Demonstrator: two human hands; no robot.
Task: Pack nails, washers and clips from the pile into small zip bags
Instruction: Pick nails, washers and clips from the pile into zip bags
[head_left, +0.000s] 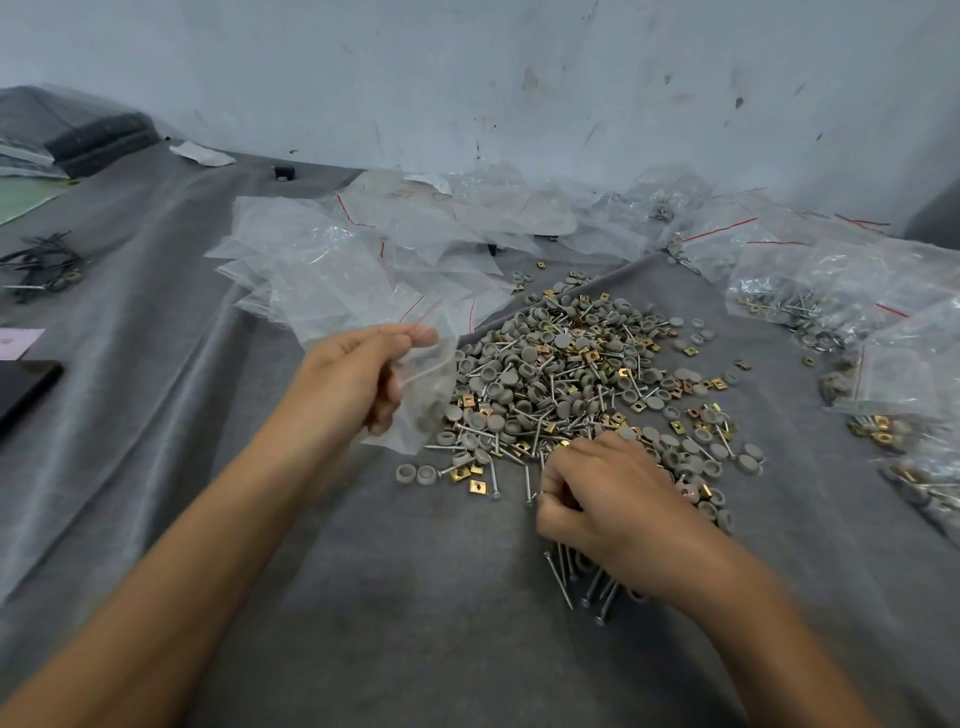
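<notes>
The pile (576, 374) lies in the middle of the grey cloth (415, 597), a loose heap of three parts mixed together: matt grey round washers (530, 355), some showing a hollow cup side, thin silvery nails (563, 571) with small flat heads, and shiny brass-coloured square clips (589, 357) with a hole in the middle.

The left hand (358, 374) is raised just left of the heap and pinches a small clear zip bag (423, 387) by its top edge, so the crinkled film hangs down; a few grey pieces seem to sit inside it, though blur makes that unsure. The right hand (618, 499) is at the near edge of the pile, fingers clenched on a bundle of nails that fans out below the wrist.

Behind the pile lies a spread of empty bags (322, 260) with red seal lines. Filled bags (810, 296) lie to the right. At far left are black cable ties (41, 265) and a dark flat slab (23, 387). A scuffed pale wall (467, 78) stands behind.
</notes>
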